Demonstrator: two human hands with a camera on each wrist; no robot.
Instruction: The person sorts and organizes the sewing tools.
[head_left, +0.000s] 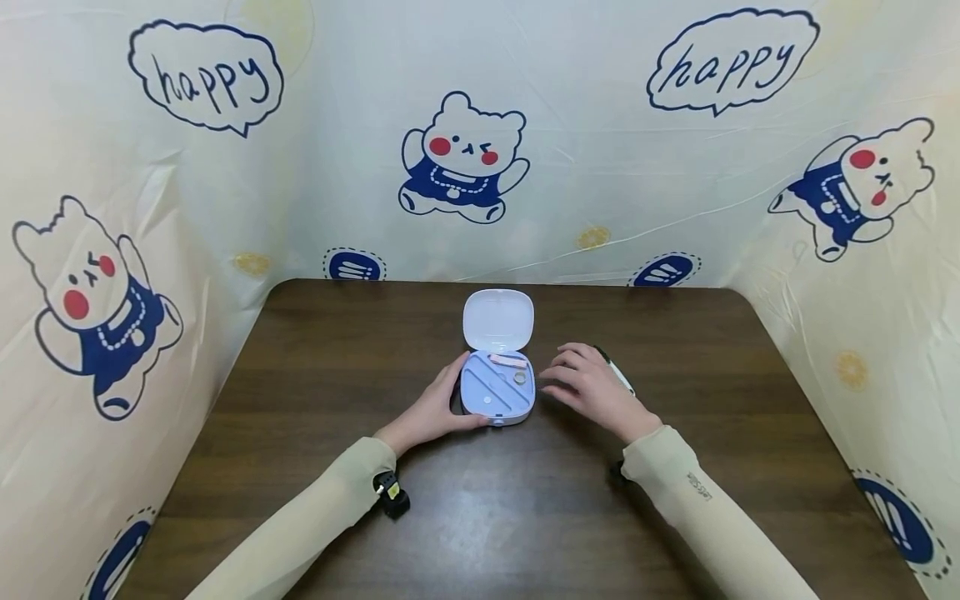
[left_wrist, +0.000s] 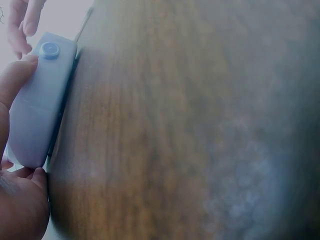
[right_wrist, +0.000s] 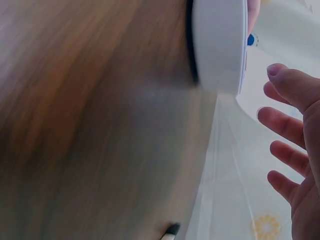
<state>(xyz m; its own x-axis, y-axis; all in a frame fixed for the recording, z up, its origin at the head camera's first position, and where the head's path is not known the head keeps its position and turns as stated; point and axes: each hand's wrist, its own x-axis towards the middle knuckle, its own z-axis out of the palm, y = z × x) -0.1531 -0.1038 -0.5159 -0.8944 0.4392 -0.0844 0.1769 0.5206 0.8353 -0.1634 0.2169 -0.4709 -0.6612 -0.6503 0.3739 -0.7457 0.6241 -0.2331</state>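
A small light blue storage case [head_left: 480, 390] stands on the table with its lid [head_left: 498, 320] raised at the back. Diagonal dividers split its inside; a pale pink strip-like piece [head_left: 508, 361], a ring [head_left: 519, 378] and a tiny whitish round piece [head_left: 487, 400] lie in it. My left hand [head_left: 431, 412] holds the case from the left, thumb at the front by the round button [left_wrist: 49, 50] and fingers along the side. My right hand [head_left: 588, 385] is just right of the case, its fingers spread and loosely bent, with nothing between them in the right wrist view.
A white pen-like stick with a dark end [head_left: 615, 371] lies on the table, partly hidden behind my right hand. The brown wooden table [head_left: 337, 350] ends at a printed cloth backdrop [head_left: 585, 192] at the back and sides.
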